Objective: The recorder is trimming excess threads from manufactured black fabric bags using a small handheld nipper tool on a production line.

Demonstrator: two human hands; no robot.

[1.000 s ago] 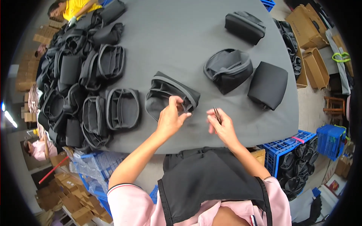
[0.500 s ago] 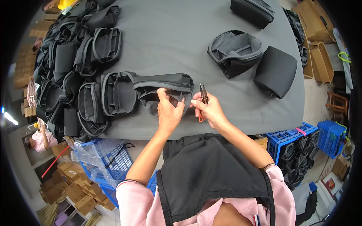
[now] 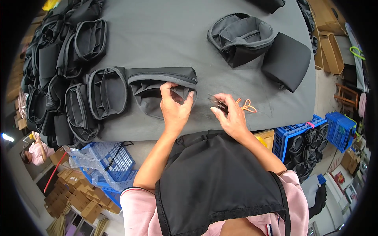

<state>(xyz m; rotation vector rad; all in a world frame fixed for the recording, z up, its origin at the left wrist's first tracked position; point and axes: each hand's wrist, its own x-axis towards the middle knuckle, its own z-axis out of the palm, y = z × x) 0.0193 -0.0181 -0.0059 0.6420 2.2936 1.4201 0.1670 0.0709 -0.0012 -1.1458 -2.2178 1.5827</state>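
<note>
Black pouch [image 3: 163, 72] is lying open at the half-curled left grip [image 3: 175, 112], which is holding its edge; right grip [image 3: 233, 118], closed around dark snips [image 3: 221, 105], is now sitting farther rightward from it.

The scene is viewed from the wearer's head, through the left of two side-by-side fisheye cameras. The lens is aimed downward at the worktop [image 3: 165, 35], from close above. The left hand [image 3: 175, 110] and right hand [image 3: 233, 118] are framed near the centre, the black apron [image 3: 220, 181] is caught at six o'clock, and straight edges are bent toward the dark round rim.
</note>
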